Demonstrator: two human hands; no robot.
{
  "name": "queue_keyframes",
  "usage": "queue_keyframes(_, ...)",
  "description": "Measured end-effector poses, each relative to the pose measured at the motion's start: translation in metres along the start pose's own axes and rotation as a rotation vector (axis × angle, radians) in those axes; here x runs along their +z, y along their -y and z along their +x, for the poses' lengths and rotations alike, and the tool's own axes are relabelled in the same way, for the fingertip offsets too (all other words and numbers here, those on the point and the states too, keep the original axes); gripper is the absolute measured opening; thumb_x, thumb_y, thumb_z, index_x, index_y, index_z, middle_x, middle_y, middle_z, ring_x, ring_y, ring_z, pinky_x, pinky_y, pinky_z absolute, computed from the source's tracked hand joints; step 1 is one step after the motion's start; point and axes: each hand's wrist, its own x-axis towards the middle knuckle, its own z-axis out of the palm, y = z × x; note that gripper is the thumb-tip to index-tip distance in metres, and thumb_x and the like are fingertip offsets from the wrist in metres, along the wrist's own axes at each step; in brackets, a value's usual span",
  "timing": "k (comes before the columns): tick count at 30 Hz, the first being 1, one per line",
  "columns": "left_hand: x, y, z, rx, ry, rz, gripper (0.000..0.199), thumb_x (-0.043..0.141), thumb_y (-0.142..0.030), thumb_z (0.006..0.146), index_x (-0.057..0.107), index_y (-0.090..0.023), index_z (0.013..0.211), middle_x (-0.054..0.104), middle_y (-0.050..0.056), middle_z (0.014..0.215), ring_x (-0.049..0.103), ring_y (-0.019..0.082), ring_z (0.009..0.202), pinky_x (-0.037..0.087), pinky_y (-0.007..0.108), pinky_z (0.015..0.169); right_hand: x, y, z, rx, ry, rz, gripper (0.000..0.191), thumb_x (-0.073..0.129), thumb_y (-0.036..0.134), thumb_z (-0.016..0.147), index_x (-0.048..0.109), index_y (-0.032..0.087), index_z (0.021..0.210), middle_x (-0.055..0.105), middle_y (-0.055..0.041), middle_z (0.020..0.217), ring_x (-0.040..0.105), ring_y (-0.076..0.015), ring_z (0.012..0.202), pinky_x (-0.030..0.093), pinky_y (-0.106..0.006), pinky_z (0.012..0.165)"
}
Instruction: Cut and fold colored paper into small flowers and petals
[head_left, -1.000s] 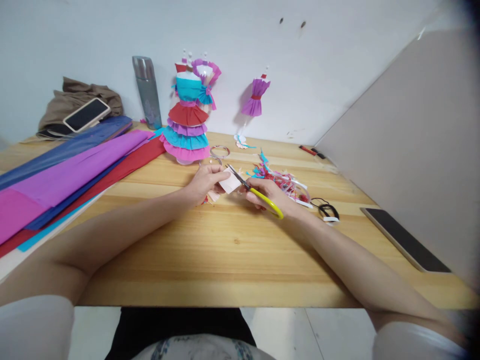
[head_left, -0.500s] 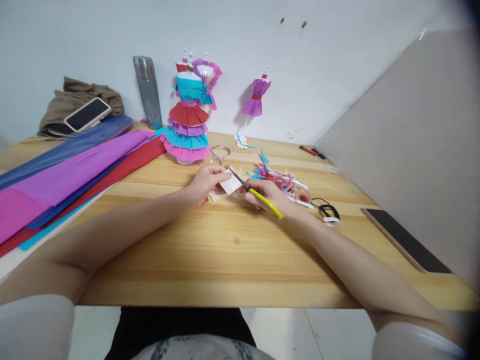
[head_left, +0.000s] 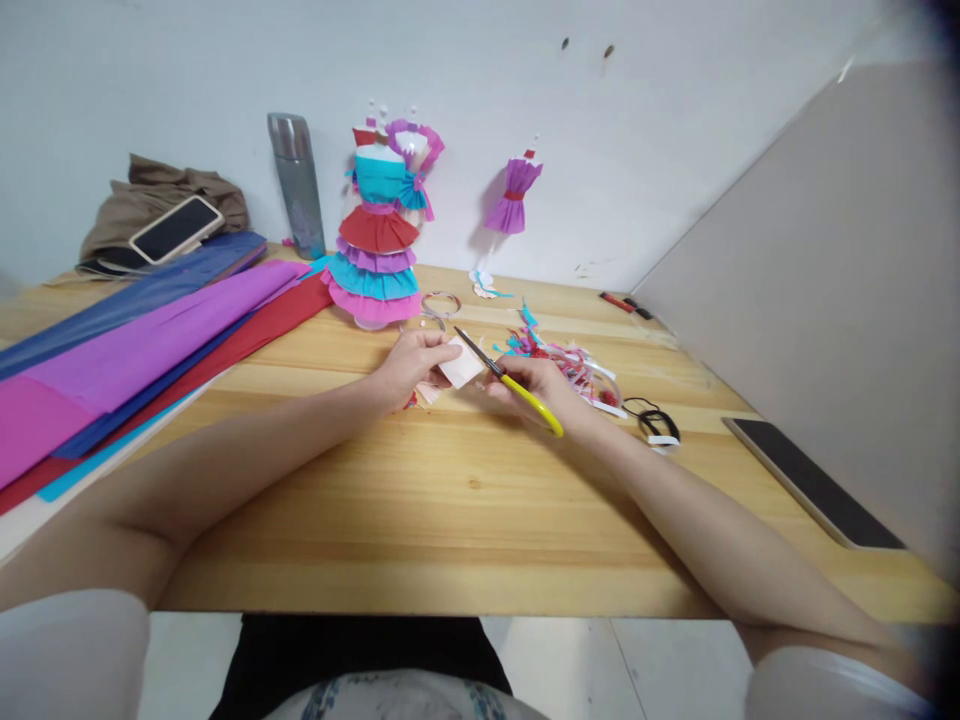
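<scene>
On the table point(head_left: 480, 540), a bottle point(head_left: 298, 190) stood beyond our left fingers point(head_left: 441, 354), clamped on paper point(head_left: 462, 368); our right fingers point(head_left: 516, 367) gripped scissors point(head_left: 523, 393).

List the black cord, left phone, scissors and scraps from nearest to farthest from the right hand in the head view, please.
1. Scissors: held in the right hand.
2. Scraps: just beyond the hand and to its right.
3. Black cord: farther right, past the scraps.
4. Left phone: far left.

No text, label, brand, number or sign can be read; the faint markings on the bottle point(head_left: 298, 185) are blurred.
</scene>
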Motion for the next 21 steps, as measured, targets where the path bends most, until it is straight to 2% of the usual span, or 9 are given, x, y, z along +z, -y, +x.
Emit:
queue_keyframes(2,0.0,0.0,0.0,0.003,-0.002,0.002,0.017,0.073,-0.022,0.076,0.062,-0.012,0.067,0.068,0.005,0.066,0.063,0.013,0.058,0.05,0.024,0.057,-0.002,0.0,0.001,0.032,-0.054,-0.132,0.039,0.064,0.057,0.082,0.062,0.018,0.079,0.056,-0.0005,0.065,0.047,-0.0151,0.062,0.032,-0.027,0.057)
queue_keyframes(5,-0.001,-0.001,0.001,0.009,-0.004,0.017,0.016,0.071,-0.021,0.078,0.063,-0.012,0.069,0.069,0.005,0.068,0.063,0.013,0.057,0.05,0.023,0.055,-0.006,0.0,0.004,0.165,-0.104,-0.461,0.032,0.061,0.048,0.084,0.068,0.017,0.086,0.066,-0.0062,0.072,0.057,-0.02,0.067,0.035,-0.029,0.06)
queue_keyframes(7,-0.002,-0.001,0.002,0.014,-0.007,0.022,0.014,0.07,-0.021,0.078,0.063,-0.012,0.07,0.069,0.006,0.068,0.064,0.013,0.057,0.051,0.023,0.054,-0.007,0.0,0.005,0.27,-0.069,-0.675,0.028,0.059,0.039,0.085,0.071,0.018,0.097,0.071,-0.0105,0.081,0.063,-0.0245,0.074,0.036,-0.031,0.062)
queue_keyframes(9,-0.002,-0.001,0.002,0.016,-0.004,0.022,0.016,0.071,-0.022,0.078,0.063,-0.012,0.069,0.069,0.005,0.068,0.064,0.013,0.057,0.05,0.022,0.053,-0.009,0.0,0.005,0.32,0.013,-0.782,0.029,0.056,0.032,0.085,0.071,0.019,0.107,0.075,-0.0128,0.092,0.067,-0.028,0.081,0.038,-0.032,0.064)
queue_keyframes(13,-0.002,-0.003,0.002,0.012,0.006,0.016,0.018,0.073,-0.022,0.078,0.062,-0.012,0.068,0.069,0.006,0.068,0.065,0.013,0.058,0.053,0.023,0.054,-0.014,0.007,0.002,0.275,0.132,-0.811,0.03,0.056,0.026,0.084,0.068,0.019,0.111,0.076,-0.0119,0.094,0.069,-0.0281,0.082,0.039,-0.032,0.065)
queue_keyframes(16,-0.003,-0.005,0.002,0.025,0.01,0.037,0.02,0.075,-0.027,0.078,0.064,-0.012,0.07,0.07,0.006,0.069,0.065,0.013,0.057,0.052,0.022,0.052,-0.02,0.02,-0.001,0.265,0.168,-0.818,0.023,0.062,0.031,0.085,0.068,0.019,0.103,0.074,-0.0125,0.088,0.067,-0.0269,0.078,0.038,-0.033,0.065)
queue_keyframes(19,-0.005,-0.008,0.003,0.049,0.007,0.056,0.024,0.079,-0.032,0.075,0.066,-0.012,0.073,0.07,0.005,0.069,0.065,0.013,0.054,0.052,0.022,0.051,-0.026,0.031,-0.002,0.296,0.099,-0.807,0.019,0.062,0.034,0.088,0.07,0.017,0.091,0.073,-0.0153,0.083,0.066,-0.0276,0.077,0.037,-0.035,0.066)
queue_keyframes(21,-0.005,-0.009,0.004,0.064,0.003,0.053,0.024,0.08,-0.033,0.074,0.069,-0.012,0.076,0.071,0.006,0.071,0.065,0.013,0.055,0.052,0.022,0.051,-0.026,0.037,0.0,0.279,-0.005,-0.618,0.019,0.062,0.034,0.088,0.071,0.017,0.091,0.072,-0.0133,0.082,0.066,-0.0259,0.078,0.04,-0.034,0.068)
